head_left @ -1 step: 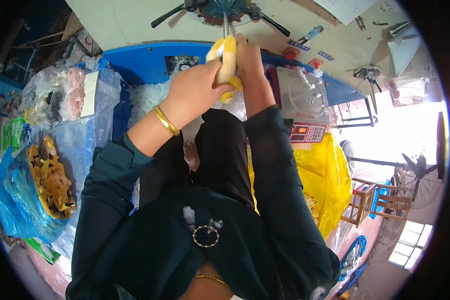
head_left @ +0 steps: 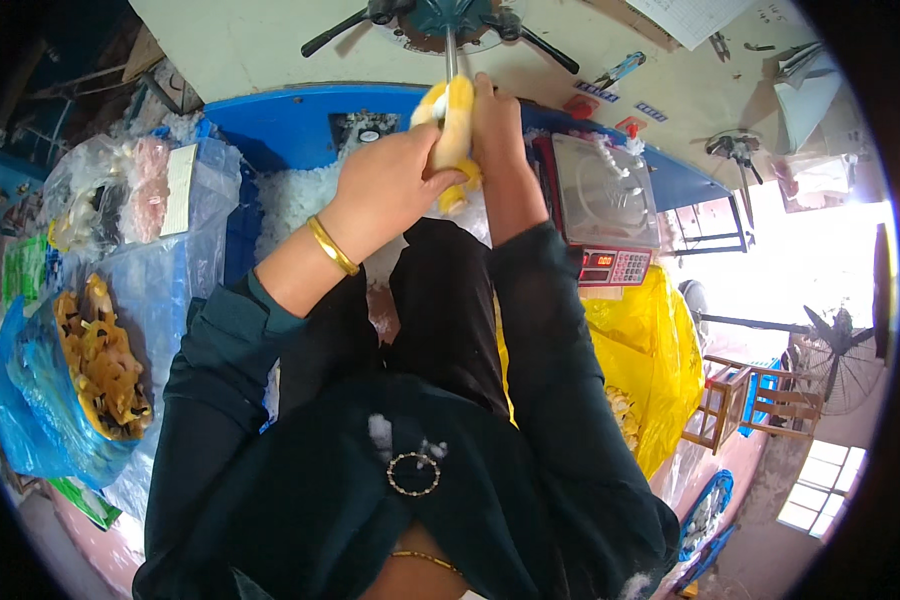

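Observation:
A small yellow and cream plush piece (head_left: 455,130) is pushed up against the end of a thin metal tube (head_left: 451,52), which points toward me from a dark green machine fitting. White stuffing shows at an opening in the plush. My left hand (head_left: 388,180) grips its left and lower part, thumb toward the lower end, where a yellow tip hangs below the fingers. Pressed along the plush's right side is my right hand (head_left: 498,120), its fingers closed near the tube and partly hidden.
Loose white fluff (head_left: 295,205) fills a blue-edged bin (head_left: 270,125) beneath my hands. Right of it stands a digital scale (head_left: 610,195) above a yellow bag (head_left: 650,350). At left, a blue bag (head_left: 40,390) holds yellow plush pieces (head_left: 105,360). Black lever handles (head_left: 540,45) flank the tube.
The plush piece has shifted slightly down the tube toward me. My right forearm has edged a little to the left; my left hand stays nearly in place.

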`<action>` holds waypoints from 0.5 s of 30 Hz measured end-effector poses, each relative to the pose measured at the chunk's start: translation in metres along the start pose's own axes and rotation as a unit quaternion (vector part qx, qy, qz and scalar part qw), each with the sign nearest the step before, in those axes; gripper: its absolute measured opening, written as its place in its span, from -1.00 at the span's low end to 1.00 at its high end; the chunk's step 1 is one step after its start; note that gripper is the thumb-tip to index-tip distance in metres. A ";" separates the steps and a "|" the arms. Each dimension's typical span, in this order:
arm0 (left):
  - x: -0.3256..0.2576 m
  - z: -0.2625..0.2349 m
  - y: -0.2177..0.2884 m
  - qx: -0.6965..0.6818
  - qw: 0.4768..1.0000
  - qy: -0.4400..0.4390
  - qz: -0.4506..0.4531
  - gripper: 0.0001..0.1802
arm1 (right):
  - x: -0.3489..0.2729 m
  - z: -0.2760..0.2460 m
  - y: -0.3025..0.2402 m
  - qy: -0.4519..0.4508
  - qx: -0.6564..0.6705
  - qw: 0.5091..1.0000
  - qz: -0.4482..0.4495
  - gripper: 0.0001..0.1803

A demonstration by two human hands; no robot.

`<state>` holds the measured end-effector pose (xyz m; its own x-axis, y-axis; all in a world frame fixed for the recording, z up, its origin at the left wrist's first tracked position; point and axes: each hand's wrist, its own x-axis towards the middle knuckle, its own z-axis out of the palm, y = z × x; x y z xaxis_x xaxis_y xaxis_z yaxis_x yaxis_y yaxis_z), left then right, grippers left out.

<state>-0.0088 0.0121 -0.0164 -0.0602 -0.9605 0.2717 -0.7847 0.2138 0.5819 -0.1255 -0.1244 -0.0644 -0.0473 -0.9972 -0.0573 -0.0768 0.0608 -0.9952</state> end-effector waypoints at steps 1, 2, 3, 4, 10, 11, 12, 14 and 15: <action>-0.002 0.002 -0.003 0.002 1.000 0.011 0.005 -0.57 | -0.009 0.002 0.005 0.019 0.006 1.000 -0.018 -0.52; -0.004 0.005 -0.006 0.001 1.000 0.020 0.012 -0.58 | -0.021 0.002 0.008 0.040 0.012 0.998 -0.036 -0.51; -0.007 0.005 -0.009 0.003 0.999 0.031 0.016 -0.60 | -0.037 0.002 0.003 0.055 0.013 0.997 -0.046 -0.50; -0.009 0.003 -0.011 0.012 1.000 0.017 0.015 -0.60 | -0.045 0.003 0.007 0.070 0.027 0.996 -0.053 -0.50; -0.024 -0.003 -0.025 0.041 0.999 0.016 0.025 -0.65 | -0.093 0.021 0.011 0.149 0.159 0.974 -0.057 -0.51; -0.026 -0.003 -0.026 0.042 0.999 0.011 0.025 -0.66 | -0.095 0.022 0.017 0.153 0.185 0.970 -0.048 -0.52; -0.028 -0.003 -0.026 0.044 0.999 0.006 0.025 -0.66 | -0.098 0.023 0.022 0.152 0.175 0.971 -0.063 -0.54; -0.035 -0.002 -0.024 0.053 0.998 0.012 0.031 -0.68 | -0.117 0.021 0.029 0.150 0.156 0.972 -0.094 -0.59; -0.040 -0.001 -0.021 0.056 0.998 0.015 0.033 -0.69 | -0.131 0.015 0.025 0.091 0.106 0.986 -0.087 -0.67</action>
<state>0.0107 0.0464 -0.0394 -0.0968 -0.9386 0.3311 -0.8439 0.2538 0.4728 -0.1058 0.0073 -0.0827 -0.2309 -0.9665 0.1117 0.1103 -0.1401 -0.9840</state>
